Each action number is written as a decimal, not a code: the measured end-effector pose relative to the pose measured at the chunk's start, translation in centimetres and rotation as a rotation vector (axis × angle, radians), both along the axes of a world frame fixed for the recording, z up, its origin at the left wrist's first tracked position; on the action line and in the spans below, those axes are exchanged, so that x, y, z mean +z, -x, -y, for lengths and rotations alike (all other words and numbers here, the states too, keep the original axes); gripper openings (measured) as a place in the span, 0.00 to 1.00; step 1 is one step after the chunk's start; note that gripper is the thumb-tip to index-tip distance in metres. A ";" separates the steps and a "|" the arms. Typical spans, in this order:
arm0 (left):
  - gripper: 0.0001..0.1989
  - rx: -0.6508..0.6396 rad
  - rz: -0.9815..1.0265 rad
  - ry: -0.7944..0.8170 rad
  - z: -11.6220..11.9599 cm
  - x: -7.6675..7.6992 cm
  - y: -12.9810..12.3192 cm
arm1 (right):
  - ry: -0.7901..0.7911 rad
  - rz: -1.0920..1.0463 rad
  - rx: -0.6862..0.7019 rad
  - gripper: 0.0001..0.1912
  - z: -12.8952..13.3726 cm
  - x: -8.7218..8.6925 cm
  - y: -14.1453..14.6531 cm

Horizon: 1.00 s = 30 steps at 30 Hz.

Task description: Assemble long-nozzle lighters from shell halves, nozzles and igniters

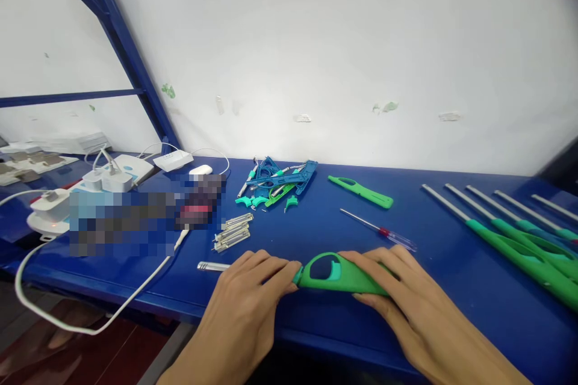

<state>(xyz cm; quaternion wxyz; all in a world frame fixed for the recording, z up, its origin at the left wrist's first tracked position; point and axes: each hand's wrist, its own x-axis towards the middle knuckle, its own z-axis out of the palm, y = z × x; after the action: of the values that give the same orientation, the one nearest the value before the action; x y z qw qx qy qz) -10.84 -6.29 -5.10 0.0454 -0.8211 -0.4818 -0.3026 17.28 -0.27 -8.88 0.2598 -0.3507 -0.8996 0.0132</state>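
Note:
A long-nosed lighter (347,280) with a green handle and a teal trigger lies crosswise between my two hands, low over the near edge of the bench. My left hand (253,283) is closed around its metal barrel and teal collar; only the silver tip pokes out on the left. The fingers and thumb of my right hand (397,289) grip the green handle and cover its rear end. Beyond the lighter lie a screwdriver (379,231) with a clear and red handle and a loose green handle shell (360,191). Several clear fuel tanks (232,233) sit past my left hand.
A heap of blue handle shells (284,177) and teal triggers lies near the wall. Several green lighters (519,252) are lined up at right. Left are a power strip with chargers (108,177), a white cable (126,299) hanging over the blue bench's (456,307) edge, and a blurred-out patch.

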 end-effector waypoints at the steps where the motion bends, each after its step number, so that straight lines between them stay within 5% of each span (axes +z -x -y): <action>1: 0.21 -0.011 0.018 -0.034 -0.1 0.2 -0.1 | -0.018 0.020 -0.002 0.29 0.0 -0.4 -0.3; 8: 0.20 -0.053 0.059 -0.144 -0.3 0.4 -0.5 | -0.108 0.106 -0.053 0.36 -0.3 -2.4 -1.4; 15: 0.20 -0.069 -0.030 -0.265 -1.3 0.1 0.0 | 0.159 -0.015 -0.058 0.24 0.8 2.2 1.1; 19: 0.19 -0.041 -0.007 -0.323 -2.3 0.1 -1.6 | 0.156 -0.078 -0.139 0.20 1.0 4.1 0.5; 22: 0.22 0.054 0.184 -0.342 -2.3 -0.3 -3.5 | 0.018 -0.167 -0.317 0.18 1.1 4.0 -2.8; 25: 0.21 0.042 0.288 -0.307 -2.1 -0.9 -4.4 | -0.139 -0.286 -0.649 0.20 1.4 3.1 -7.2; 30: 0.15 0.017 0.247 -0.241 -2.4 -1.7 -4.0 | -0.141 -0.050 -1.048 0.30 1.6 1.4 -11.2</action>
<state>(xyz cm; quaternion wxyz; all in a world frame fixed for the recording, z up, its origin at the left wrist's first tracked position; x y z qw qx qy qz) -6.82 -3.88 -6.83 0.0863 -0.7623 -0.4507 -0.4563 28.45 -1.88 -7.44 0.2759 -0.7346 -0.5959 -0.1709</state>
